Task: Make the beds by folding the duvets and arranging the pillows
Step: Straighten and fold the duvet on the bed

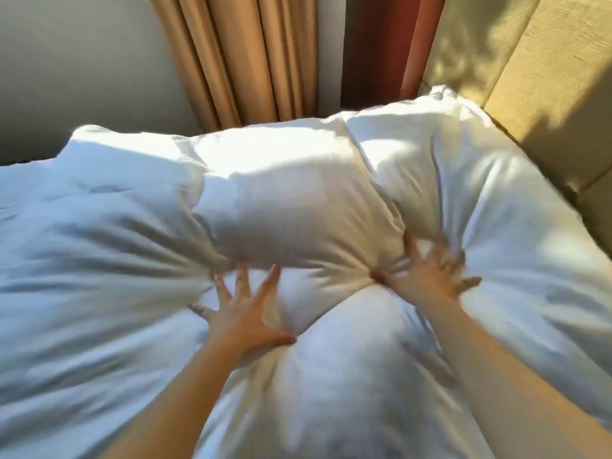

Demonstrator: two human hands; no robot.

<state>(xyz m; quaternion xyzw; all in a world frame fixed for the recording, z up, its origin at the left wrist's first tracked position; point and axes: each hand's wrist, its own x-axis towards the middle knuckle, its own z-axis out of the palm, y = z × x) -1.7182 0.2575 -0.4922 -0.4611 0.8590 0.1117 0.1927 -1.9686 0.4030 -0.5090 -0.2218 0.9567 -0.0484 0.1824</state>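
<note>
A white pillow (291, 200) lies across the middle of the bed, sunlit along its top. A second white pillow (480, 200) lies to its right against the headboard. A third white pillow (347, 359) bulges in front between my arms. My left hand (246, 313) presses flat with spread fingers at the near edge of the middle pillow. My right hand (430, 270) is blurred; its spread fingers press into the seam between the middle and right pillows. The white duvet (82, 260) covers the bed on the left.
A padded beige headboard (546, 77) runs along the right. Tan curtains (238, 54) and a reddish curtain (397, 44) hang behind the bed. A grey wall (66, 61) is at the back left.
</note>
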